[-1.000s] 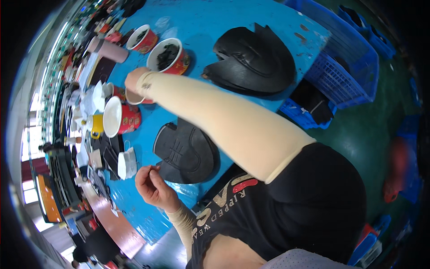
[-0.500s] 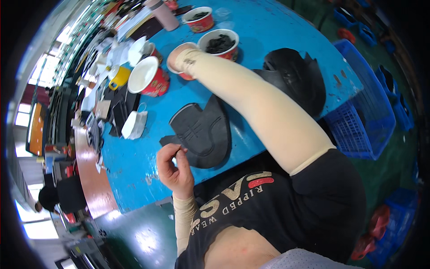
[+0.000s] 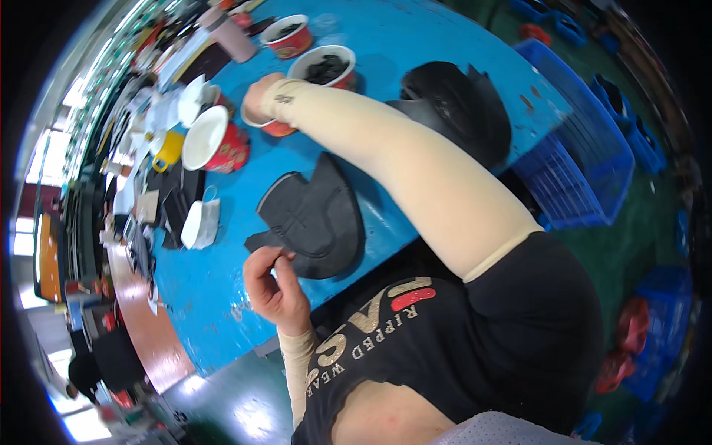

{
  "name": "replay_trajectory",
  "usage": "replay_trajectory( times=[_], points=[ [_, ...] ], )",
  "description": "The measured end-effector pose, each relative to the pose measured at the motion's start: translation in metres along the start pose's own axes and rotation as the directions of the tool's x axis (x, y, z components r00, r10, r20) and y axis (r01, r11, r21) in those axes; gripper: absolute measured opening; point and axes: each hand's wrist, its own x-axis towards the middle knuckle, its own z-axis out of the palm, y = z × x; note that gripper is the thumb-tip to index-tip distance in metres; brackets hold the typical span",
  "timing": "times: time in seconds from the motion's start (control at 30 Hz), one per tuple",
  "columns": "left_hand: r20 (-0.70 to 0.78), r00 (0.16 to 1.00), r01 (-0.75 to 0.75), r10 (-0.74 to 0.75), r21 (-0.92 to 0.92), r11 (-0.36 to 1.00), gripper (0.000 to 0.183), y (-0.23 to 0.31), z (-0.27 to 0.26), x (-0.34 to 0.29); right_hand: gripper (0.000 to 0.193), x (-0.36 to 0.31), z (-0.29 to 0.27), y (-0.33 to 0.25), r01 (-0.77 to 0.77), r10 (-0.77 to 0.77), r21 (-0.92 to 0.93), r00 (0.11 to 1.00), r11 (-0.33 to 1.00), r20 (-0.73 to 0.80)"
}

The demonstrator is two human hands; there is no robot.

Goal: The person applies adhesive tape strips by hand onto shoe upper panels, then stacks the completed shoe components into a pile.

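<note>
My left hand (image 3: 277,295) is closed in a pinch near the front edge of the table. A small dark bit shows at its fingertips, too small to name. Just beyond it lies a flat black cut piece (image 3: 315,219), rounded and notched, with grooved lines on its face. My right arm stretches across the table, and my right hand (image 3: 261,96) dips into a red and white paper tub (image 3: 279,129); its fingers are hidden there. Beside that hand stands a tub of black scraps (image 3: 326,68). More black shaped pieces (image 3: 460,111) are stacked to the right of my arm.
An empty-looking red tub (image 3: 215,141), a yellow cup (image 3: 167,150) and a white face mask (image 3: 201,222) are on the left of the blue table (image 3: 204,304). Farther off are another scrap tub (image 3: 287,37) and a pink bottle (image 3: 228,35). A blue crate (image 3: 575,156) stands at the right.
The whole view has shifted, so the table and its things sit farther left in the picture. My right hand stays at the tub, and my left hand keeps its pinch.
</note>
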Motion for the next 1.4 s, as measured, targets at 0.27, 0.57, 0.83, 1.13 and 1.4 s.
replay_trajectory(
  times=[0.27, 0.57, 0.83, 1.13, 1.4],
  points=[
    [0.041, 0.999, 0.020, -0.016, -0.093, 0.995, 0.012, -0.005, 0.007, 0.002, 0.031, -0.010, -0.005, 0.014, -0.069, 0.070, 0.074, 0.997, 0.995, -0.017],
    [0.027, 1.000, -0.012, 0.014, -0.073, 0.997, 0.016, -0.011, 0.008, 0.003, 0.030, -0.003, 0.000, 0.005, 0.073, -0.085, -0.103, 0.990, 0.992, -0.114],
    [0.037, 0.996, -0.086, 0.083, 0.067, 0.994, 0.014, -0.013, -0.005, 0.000, 0.019, 0.020, 0.013, 0.021, 0.328, -0.313, -0.244, 0.945, 0.913, 0.099],
    [-0.056, 0.997, -0.042, 0.045, 0.058, 0.997, 0.017, -0.012, -0.003, 0.000, 0.016, 0.021, 0.009, 0.035, 0.327, -0.304, -0.222, 0.943, 0.918, 0.133],
    [-0.051, 0.998, -0.042, 0.045, 0.056, 0.998, 0.017, -0.015, -0.004, 0.000, 0.018, 0.020, 0.015, 0.039, 0.337, -0.316, -0.228, 0.941, 0.913, 0.123]
  ],
)
